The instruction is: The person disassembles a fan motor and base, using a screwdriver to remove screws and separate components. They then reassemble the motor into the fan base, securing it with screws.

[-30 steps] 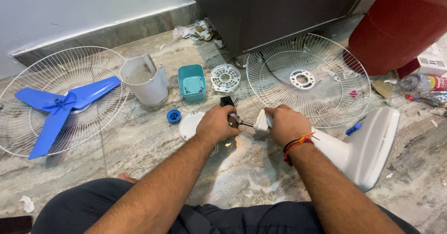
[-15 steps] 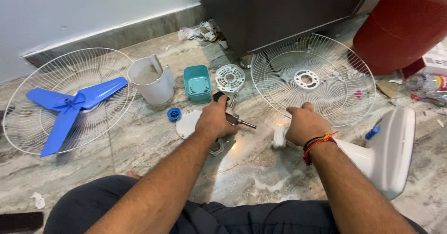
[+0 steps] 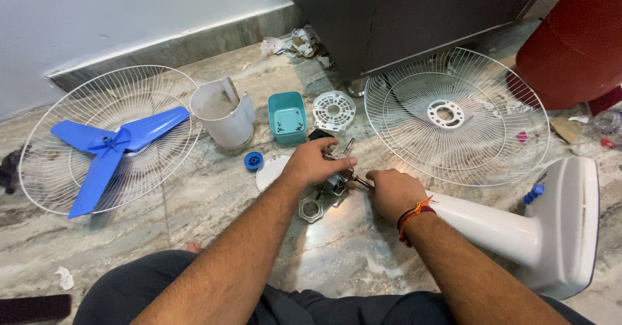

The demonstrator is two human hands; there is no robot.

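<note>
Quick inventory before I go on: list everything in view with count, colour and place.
Fan motor: 1, dark metal, centre floor, under both hands.
Wire guards: 2, white; left guard and right guard.
Fan blade: 1, blue, lying on the left guard.
Motor cover: 1, white, behind the hands.
Small tray: 1, teal, beside the cover, screws inside.
Round vented plate: 1, white, right of the tray.
Blue cap: 1, near the left hand.
Nut ring: 1, grey, below the motor.
Fan stand: 1, white, lying at right.
Cabinet: 1, dark, at back.
Left hand: on the motor.
Right hand: gripping the motor shaft.
</note>
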